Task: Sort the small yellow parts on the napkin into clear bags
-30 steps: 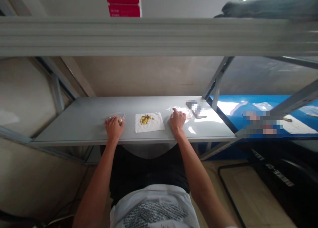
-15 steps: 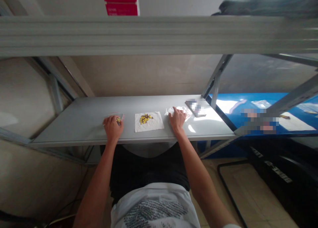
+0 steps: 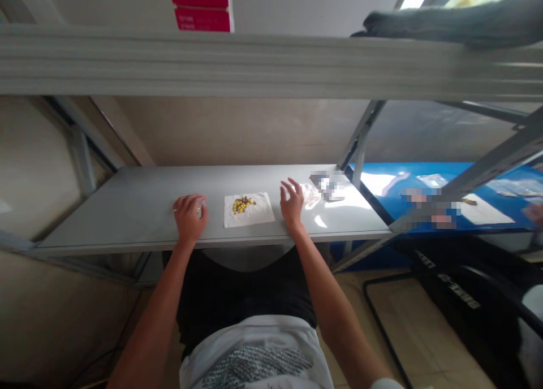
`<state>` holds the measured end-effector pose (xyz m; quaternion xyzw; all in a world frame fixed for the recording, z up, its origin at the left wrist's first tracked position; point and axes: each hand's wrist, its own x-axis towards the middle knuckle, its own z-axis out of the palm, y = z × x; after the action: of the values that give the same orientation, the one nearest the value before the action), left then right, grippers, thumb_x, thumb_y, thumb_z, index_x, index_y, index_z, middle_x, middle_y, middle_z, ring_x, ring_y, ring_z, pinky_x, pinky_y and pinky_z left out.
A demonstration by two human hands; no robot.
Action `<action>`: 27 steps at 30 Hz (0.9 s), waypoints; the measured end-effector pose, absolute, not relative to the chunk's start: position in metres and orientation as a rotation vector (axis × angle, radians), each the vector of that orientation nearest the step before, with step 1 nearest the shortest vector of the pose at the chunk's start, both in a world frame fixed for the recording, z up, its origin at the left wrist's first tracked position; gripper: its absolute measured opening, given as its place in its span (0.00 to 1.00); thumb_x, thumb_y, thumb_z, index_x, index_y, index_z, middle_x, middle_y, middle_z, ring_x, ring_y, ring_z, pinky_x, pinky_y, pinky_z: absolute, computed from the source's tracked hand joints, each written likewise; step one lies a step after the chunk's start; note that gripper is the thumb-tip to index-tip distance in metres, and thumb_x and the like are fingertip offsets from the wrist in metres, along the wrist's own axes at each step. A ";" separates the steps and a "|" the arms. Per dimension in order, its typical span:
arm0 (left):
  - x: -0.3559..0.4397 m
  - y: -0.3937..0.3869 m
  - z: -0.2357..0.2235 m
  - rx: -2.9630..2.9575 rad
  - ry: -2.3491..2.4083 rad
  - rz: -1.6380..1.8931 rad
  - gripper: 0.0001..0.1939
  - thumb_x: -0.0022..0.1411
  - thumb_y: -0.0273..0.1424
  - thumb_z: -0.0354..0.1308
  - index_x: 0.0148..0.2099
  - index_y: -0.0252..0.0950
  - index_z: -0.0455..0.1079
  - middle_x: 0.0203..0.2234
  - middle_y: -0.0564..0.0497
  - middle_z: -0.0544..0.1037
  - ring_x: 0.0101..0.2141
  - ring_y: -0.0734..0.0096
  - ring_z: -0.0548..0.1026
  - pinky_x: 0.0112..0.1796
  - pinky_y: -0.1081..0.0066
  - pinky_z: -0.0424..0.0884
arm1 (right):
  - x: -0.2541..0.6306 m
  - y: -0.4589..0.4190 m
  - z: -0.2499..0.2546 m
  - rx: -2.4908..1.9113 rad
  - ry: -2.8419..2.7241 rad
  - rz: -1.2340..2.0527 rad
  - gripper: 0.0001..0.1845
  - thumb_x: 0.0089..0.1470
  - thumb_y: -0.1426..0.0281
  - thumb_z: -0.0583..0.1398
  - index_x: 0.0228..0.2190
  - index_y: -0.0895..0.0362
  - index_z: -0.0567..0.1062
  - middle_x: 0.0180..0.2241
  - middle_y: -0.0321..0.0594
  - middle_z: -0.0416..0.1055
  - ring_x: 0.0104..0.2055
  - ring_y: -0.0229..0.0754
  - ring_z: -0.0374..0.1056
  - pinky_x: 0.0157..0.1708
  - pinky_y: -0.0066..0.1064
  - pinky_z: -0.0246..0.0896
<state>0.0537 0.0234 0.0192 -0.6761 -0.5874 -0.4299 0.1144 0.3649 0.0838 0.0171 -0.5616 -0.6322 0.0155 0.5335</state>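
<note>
1. Black case (image 3: 449,284), lower right of the frame: slanted white lettering, seemingly ending in "3000", too blurred to be sure.
2. Two red boxes (image 3: 201,7), top centre: small white print, too small to read.
3. White T-shirt (image 3: 257,366), bottom centre: dark printed lettering, unreadable.

A storeroom, going by grey metal shelving (image 3: 106,225)

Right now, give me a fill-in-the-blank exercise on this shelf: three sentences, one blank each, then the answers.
Of the left hand and the right hand, the ____ one is nearer the clear plastic bag.
The heap of small pieces on the white napkin is mostly ____.
The napkin lies on a ____ metal shelf.

Missing words: right; yellow; grey.
</note>
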 end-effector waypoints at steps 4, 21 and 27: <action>0.096 0.022 0.027 -2.202 -1.624 -1.755 0.20 0.64 0.39 0.61 0.55 0.39 0.70 0.52 0.43 0.76 0.53 0.56 0.74 0.54 0.56 0.69 | 0.320 0.055 0.024 -1.007 -1.679 0.371 0.15 0.66 0.68 0.57 0.50 0.48 0.81 0.61 0.45 0.67 0.62 0.48 0.64 0.62 0.46 0.62; 0.108 0.034 0.003 -2.221 -1.842 -2.345 0.15 0.65 0.38 0.58 0.49 0.38 0.79 0.42 0.47 0.83 0.33 0.68 0.75 0.37 0.68 0.72 | 0.298 0.045 0.016 -0.698 -1.453 0.918 0.22 0.60 0.55 0.63 0.53 0.51 0.77 0.61 0.48 0.68 0.56 0.48 0.71 0.48 0.37 0.76; 0.110 0.028 0.012 -2.279 -1.795 -2.073 0.15 0.68 0.38 0.55 0.48 0.39 0.79 0.42 0.47 0.82 0.45 0.59 0.77 0.49 0.60 0.71 | 0.294 0.052 0.004 -0.731 -1.457 1.139 0.27 0.54 0.56 0.67 0.53 0.54 0.77 0.42 0.43 0.79 0.39 0.43 0.78 0.42 0.39 0.78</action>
<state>0.1102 0.0279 0.0118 -0.6248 -0.4922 -0.5684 -0.2104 0.2944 0.0525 0.0041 -0.3080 -0.6141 0.4801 0.5454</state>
